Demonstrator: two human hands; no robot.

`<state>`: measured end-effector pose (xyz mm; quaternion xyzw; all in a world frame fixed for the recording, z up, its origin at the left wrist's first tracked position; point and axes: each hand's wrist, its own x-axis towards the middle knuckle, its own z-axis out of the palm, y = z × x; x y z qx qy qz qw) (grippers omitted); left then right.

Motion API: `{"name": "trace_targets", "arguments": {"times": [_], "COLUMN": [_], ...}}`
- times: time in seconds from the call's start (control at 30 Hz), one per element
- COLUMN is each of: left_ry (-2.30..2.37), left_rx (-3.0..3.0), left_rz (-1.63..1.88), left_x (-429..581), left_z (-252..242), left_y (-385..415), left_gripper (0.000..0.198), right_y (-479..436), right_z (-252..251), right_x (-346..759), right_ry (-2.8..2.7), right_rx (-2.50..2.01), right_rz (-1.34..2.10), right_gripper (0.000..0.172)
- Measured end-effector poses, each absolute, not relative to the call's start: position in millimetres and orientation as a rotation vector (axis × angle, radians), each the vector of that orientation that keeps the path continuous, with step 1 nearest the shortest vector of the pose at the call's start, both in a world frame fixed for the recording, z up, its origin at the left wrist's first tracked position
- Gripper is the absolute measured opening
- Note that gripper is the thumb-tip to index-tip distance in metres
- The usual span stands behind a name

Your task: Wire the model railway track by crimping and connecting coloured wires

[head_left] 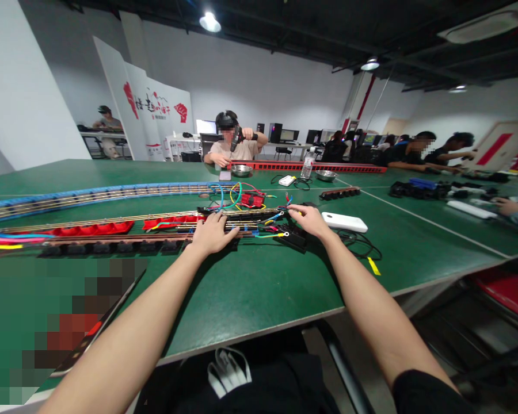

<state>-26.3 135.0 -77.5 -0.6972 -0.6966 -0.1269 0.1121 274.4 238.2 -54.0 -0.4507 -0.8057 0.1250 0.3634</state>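
My left hand [213, 234] lies palm down, thumb apart from the fingers, across long copper-coloured bars in a black holder strip [142, 247]. My right hand [308, 220] is by the right end of the bars, its fingertips close together among thin wires; what sits between them is too small to make out. A green wire with a ring terminal [286, 234] sticks out between my hands, and another ring terminal [281, 214] is left of my right fingertips. A black block [291, 237] sits below my right hand. Red holder pieces [90, 229] lie behind the front bars.
A blue holder strip with bars [112, 192] runs along the far left. Behind my hands lies a red block with wires [252, 200]. A white power bank [344, 222] and black cable [362, 244] are at right. Across the table a person [237, 144] holds a power tool [242, 138].
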Motion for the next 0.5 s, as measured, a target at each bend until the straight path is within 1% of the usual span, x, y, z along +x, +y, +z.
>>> {"name": "trace_targets", "arguments": {"times": [0.13, 0.23, 0.3, 0.4, 0.5], "left_ry": [-2.053, -2.049, -2.047, -2.049, -2.053], "left_rx": [-2.048, -2.054, -2.056, -2.054, -2.052], "left_rz": [-0.378, -0.385, -0.388, -0.39, -0.386], "left_x": [-26, -26, -26, -26, -26], "left_z": [-78, -77, -77, -77, -77], "left_y": [135, 135, 135, 135, 135], "left_gripper": [0.069, 0.068, 0.068, 0.067, 0.067], "right_y": [241, 238, 237, 237, 239], "right_z": [-53, -48, -44, -41, -40], "right_x": [266, 264, 266, 270, 272], "right_ry": [-1.737, -1.445, -1.228, -1.014, -0.96], "right_rx": [-1.19, -1.187, -1.122, -1.027, -0.998], "right_rz": [0.785, 1.156, 1.336, 1.489, 1.531], "right_gripper": [0.039, 0.033, 0.028, 0.023, 0.022]}}
